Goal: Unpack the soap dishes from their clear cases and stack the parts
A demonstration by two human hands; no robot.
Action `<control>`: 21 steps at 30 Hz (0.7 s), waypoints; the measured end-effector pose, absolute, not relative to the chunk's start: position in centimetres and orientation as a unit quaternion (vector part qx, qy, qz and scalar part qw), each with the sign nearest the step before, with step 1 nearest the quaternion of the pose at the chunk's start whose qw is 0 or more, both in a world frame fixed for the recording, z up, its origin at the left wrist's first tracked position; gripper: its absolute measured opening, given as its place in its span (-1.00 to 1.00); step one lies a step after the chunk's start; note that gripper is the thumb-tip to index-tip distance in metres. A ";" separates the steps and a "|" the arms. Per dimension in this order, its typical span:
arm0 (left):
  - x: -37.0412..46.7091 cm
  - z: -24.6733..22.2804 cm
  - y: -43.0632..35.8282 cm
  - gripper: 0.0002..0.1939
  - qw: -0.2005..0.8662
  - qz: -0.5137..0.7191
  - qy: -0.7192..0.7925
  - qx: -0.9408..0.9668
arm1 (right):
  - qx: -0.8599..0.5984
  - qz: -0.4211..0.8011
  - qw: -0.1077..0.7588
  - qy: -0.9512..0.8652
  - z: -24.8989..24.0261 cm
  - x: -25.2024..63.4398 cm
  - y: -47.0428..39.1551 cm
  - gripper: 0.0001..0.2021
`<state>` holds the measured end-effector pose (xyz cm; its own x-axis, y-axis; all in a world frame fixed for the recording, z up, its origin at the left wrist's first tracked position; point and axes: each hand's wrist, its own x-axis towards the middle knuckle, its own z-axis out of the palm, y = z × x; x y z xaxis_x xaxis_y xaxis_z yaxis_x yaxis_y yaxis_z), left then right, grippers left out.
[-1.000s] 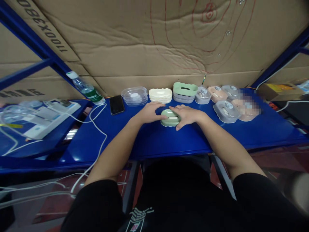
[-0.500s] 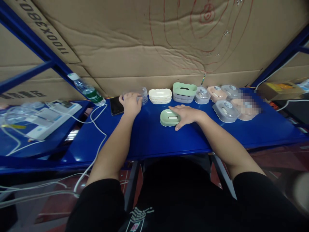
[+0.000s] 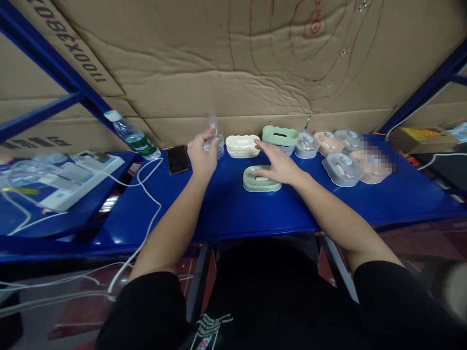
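Note:
My left hand (image 3: 204,153) is closed on a clear plastic lid (image 3: 213,121), which is tilted up and blurred by motion. Below it sits a stack of clear lids (image 3: 220,147), partly hidden by the hand. My right hand (image 3: 279,163) hovers with fingers spread over a green soap dish (image 3: 261,185), holding nothing. A small white piece (image 3: 261,179) lies in the middle of that dish. Behind it stand stacked cream trays (image 3: 241,147) and a green tray (image 3: 272,132) on top of grey ones.
To the right are lidded boxes, grey (image 3: 342,170) and peach (image 3: 327,142). A black phone (image 3: 178,160) and a water bottle (image 3: 136,138) are at the left, beside a white cable (image 3: 148,192). Cardboard (image 3: 182,63) walls the back of the blue table (image 3: 233,214).
My left hand has lifted a clear lid up from the stack, uncovering the phone. My right hand has moved up off the green dish's edge, its fingers spreading.

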<state>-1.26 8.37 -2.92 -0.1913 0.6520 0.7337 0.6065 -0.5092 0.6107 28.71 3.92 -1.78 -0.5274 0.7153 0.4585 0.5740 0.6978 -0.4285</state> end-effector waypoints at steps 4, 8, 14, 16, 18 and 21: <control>2.2 -3.4 6.8 -0.68 0.166 0.642 0.362 0.655 | -0.350 0.080 0.355 -0.863 -1.9 28.5 4.1 0.15; 5.2 -4.0 4.5 -0.46 0.316 0.605 0.266 0.681 | -0.351 0.085 0.365 -0.858 -1.7 28.7 4.1 0.22; 6.0 -4.5 3.3 -0.35 0.372 0.497 0.298 0.726 | -0.387 0.115 0.330 -0.853 -0.8 28.6 3.4 0.16; 5.7 -4.5 3.8 -0.31 0.357 0.474 0.303 0.746 | -0.390 0.121 0.328 -0.852 -0.6 28.8 3.3 0.18; 5.0 -4.5 4.6 -0.20 0.335 0.471 0.320 0.751 | -0.389 0.124 0.324 -0.853 -0.3 29.2 3.3 0.18; 3.5 -4.2 6.2 0.17 0.303 0.470 0.370 0.741 | -0.385 0.137 0.282 -0.868 0.2 29.9 3.4 0.17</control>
<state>3.45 6.20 -4.20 0.2832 0.8345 0.4726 0.2636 -0.5415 0.7983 29.95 3.41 0.17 -0.5441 0.7458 0.3843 0.5912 0.6658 -0.4551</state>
